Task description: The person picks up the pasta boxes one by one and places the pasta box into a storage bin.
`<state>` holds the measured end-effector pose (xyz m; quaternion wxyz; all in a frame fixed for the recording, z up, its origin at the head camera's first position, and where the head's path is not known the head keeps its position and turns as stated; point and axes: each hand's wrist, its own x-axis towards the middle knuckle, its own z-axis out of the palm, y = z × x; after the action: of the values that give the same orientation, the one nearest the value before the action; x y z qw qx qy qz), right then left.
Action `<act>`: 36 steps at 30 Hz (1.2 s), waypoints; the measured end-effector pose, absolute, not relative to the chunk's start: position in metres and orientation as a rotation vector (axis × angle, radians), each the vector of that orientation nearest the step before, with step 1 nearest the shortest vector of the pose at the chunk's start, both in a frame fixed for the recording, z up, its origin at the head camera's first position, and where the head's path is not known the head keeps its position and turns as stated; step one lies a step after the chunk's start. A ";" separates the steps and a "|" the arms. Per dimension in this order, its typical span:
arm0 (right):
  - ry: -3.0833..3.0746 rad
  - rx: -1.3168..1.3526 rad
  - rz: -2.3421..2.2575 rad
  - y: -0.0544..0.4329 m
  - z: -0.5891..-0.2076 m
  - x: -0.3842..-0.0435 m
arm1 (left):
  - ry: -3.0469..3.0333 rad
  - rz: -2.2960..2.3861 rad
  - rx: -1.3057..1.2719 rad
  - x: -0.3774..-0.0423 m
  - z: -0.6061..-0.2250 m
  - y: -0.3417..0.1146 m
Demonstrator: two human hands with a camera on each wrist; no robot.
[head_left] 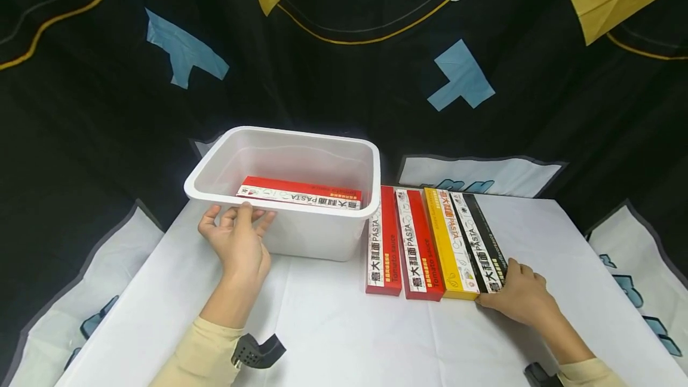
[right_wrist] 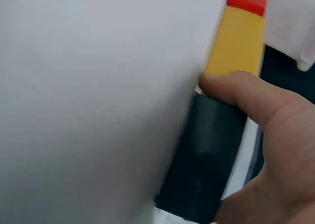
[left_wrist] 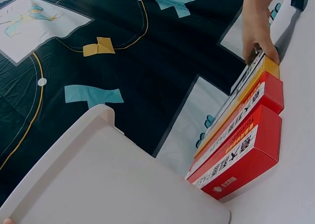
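In the head view a white plastic bin [head_left: 317,229] stands at the left of the table, a red pasta box [head_left: 301,184] lying inside it. My left hand [head_left: 239,243] holds the bin's front rim near its left corner; only a fingertip [left_wrist: 8,221] shows in the left wrist view. To the right lie two red pasta boxes [head_left: 391,267] [head_left: 430,273], a yellow pasta box [head_left: 451,255] and a black pasta box [head_left: 486,237], side by side. My right hand [head_left: 518,294] grips the black box's near end, its thumb [right_wrist: 241,88] reaching between the black and yellow boxes.
A white cloth covers the table [head_left: 344,327]. Behind it hangs a dark curtain [head_left: 344,88] with blue and yellow patches. The bin's right wall stands close beside the leftmost red box.
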<state>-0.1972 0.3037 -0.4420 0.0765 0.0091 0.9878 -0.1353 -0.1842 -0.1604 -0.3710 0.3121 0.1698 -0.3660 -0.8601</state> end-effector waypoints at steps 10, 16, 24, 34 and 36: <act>2.974 0.190 -0.680 0.316 -0.442 -0.191 | -0.976 -2.270 0.455 -0.183 -0.372 -0.160; 2.991 0.357 -1.017 0.327 -0.430 -0.182 | -0.977 -2.263 0.448 -0.183 -0.372 -0.160; 2.850 0.532 -1.534 0.333 -0.420 -0.182 | -0.981 -2.257 0.444 -0.182 -0.372 -0.161; 2.798 0.780 -1.611 0.338 -0.396 -0.181 | -0.995 -2.247 0.451 -0.181 -0.372 -0.159; 2.786 0.796 -1.648 0.338 -0.388 -0.182 | -1.003 -2.243 0.447 -0.181 -0.371 -0.159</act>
<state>-0.1818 0.3381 -0.3884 -0.0958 0.2378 0.8319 -0.4921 -0.1809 -0.1594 -0.3711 0.3164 0.1699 -0.3808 -0.8521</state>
